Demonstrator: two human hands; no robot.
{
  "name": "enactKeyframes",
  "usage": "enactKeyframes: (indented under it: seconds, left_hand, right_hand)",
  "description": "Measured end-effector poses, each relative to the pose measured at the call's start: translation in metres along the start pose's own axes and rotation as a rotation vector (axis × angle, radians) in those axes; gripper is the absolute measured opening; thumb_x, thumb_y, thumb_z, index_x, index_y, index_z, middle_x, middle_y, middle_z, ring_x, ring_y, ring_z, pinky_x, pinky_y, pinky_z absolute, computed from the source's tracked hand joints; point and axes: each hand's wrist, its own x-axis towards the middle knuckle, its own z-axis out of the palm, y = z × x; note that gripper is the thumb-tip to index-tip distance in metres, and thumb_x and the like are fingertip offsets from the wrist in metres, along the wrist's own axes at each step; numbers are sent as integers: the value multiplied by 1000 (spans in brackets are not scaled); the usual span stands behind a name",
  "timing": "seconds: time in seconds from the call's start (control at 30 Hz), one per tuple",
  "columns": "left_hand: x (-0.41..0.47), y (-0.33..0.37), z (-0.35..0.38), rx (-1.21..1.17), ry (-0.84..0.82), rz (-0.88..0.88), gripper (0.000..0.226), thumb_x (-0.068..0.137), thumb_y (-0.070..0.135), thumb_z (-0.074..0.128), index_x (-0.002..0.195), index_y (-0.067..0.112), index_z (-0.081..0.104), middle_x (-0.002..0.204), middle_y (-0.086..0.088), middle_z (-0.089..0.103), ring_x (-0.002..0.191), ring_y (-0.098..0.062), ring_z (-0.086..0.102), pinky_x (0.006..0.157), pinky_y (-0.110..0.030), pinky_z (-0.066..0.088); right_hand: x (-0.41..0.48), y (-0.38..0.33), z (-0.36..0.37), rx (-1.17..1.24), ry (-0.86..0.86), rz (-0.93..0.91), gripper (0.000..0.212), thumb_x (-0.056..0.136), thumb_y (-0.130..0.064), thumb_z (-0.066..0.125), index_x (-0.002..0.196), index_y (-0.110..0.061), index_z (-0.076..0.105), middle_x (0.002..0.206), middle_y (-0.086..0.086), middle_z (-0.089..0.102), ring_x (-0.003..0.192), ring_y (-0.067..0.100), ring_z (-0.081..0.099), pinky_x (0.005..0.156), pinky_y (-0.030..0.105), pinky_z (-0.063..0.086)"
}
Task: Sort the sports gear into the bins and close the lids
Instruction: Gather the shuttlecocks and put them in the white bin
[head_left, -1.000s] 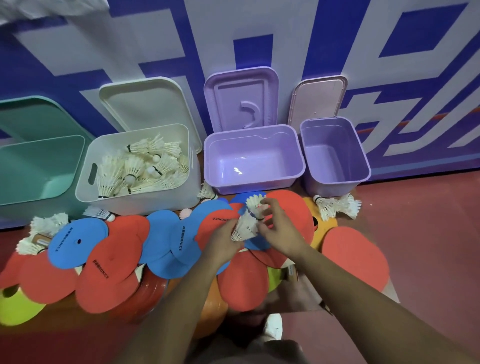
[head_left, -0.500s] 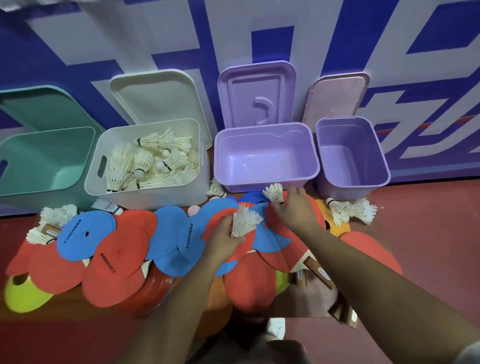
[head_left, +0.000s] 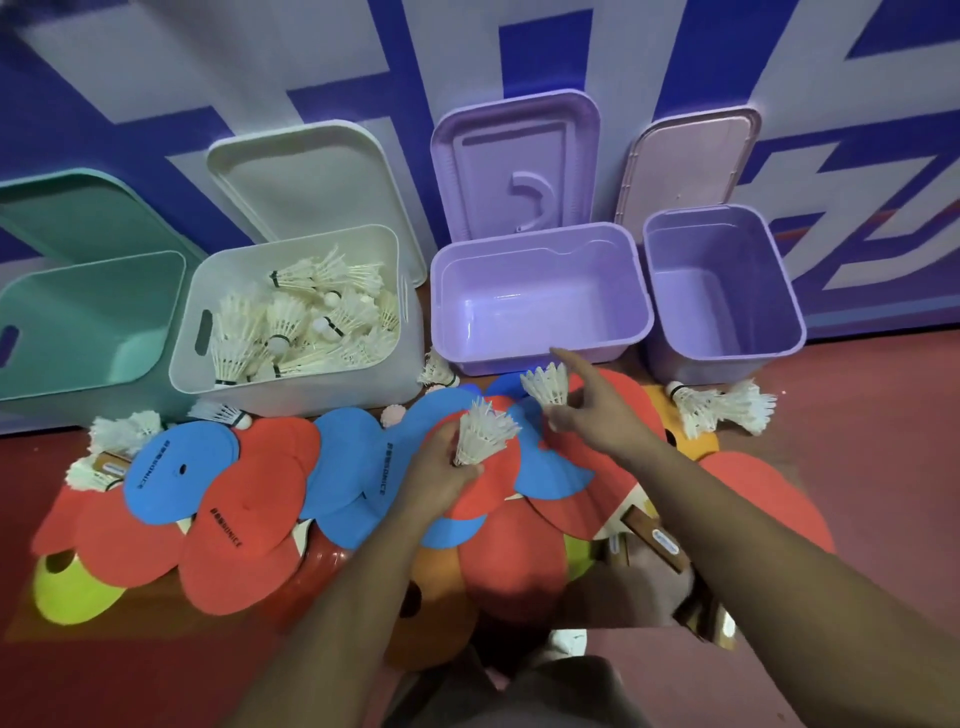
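left hand (head_left: 441, 470) clamped on shuttlecock (head_left: 484, 434) | right hand (head_left: 597, 418) pinching second shuttlecock (head_left: 546, 383) | featherlight, crushable skirt; probably best held at cork base

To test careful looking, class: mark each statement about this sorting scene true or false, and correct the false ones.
1. The white bin holds shuttlecocks. True.
2. The wide purple bin holds discs. False: it is empty.
3. The left hand grips a shuttlecock. True.
4. The right hand is empty. False: it pinches another shuttlecock.
5. All bins are closed. False: the lids lean against the wall.
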Motion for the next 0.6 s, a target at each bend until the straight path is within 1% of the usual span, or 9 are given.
enactKeyframes:
  seconds: [0.03,0.1,0.17,0.2,0.23,0.33,0.47,0.53,0.6]
  left_hand:
    - [-1,3,1,5,-16,7,67,57,30,70,117,56,53,124,16,64,116,-8,60,105,-46,44]
    - [-2,12,5,18,-68,44,65,61,25,70,121,46,54,120,13,66,113,-9,62,102,-48,46]
    - [-2,21,12,-7,-98,94,58,65,19,70,120,33,57,114,6,69,107,-14,65,99,-49,48]
    - [-4,31,16,-38,-113,124,55,67,17,71,119,30,57,113,4,70,106,-14,65,98,-45,49]
    - [-4,40,21,-78,-124,148,54,68,16,73,118,30,56,113,3,69,106,-12,65,98,-39,50]
    - [-3,64,37,-178,-188,172,57,73,7,75,118,34,53,114,-2,67,102,-8,63,89,-23,48]
    - [-2,80,63,-230,-351,171,60,79,3,73,128,28,50,121,5,66,114,-11,61,93,-23,48]
    - [0,86,74,-247,-352,158,52,81,-3,71,124,20,53,116,5,68,110,-11,63,89,-22,49]
    - [4,89,84,-238,-339,140,54,71,5,79,119,15,56,111,0,69,105,-16,63,87,-28,50]
  right_hand:
    - [-7,-4,1,122,17,-10,67,84,3,65,140,-25,40,73,20,59,63,24,55,58,33,47]
    - [-18,-17,1,281,135,-53,46,86,2,66,123,-19,48,82,26,58,72,26,56,68,43,52]
    - [-27,-27,1,276,220,-113,20,92,-8,64,105,-13,51,85,32,58,74,28,57,74,46,50]
    - [-31,-30,0,221,224,-143,10,95,-14,60,99,-11,51,84,30,58,73,29,57,74,45,49]
    - [-35,-30,-1,155,218,-164,11,98,-19,55,95,-9,51,81,25,59,71,28,57,73,43,48]
    - [-47,-29,-9,65,212,-162,17,102,-21,50,91,-8,51,74,14,56,66,15,50,64,31,42]
    - [-58,-27,-26,89,296,-157,19,101,-20,50,85,-11,56,75,7,57,71,11,51,67,29,42]
    - [-64,-25,-35,117,337,-150,23,101,-18,51,83,-7,60,75,7,60,72,12,54,69,29,44]
    - [-67,-18,-42,34,335,-172,21,98,-17,56,81,-8,65,77,6,65,75,13,60,73,28,47]
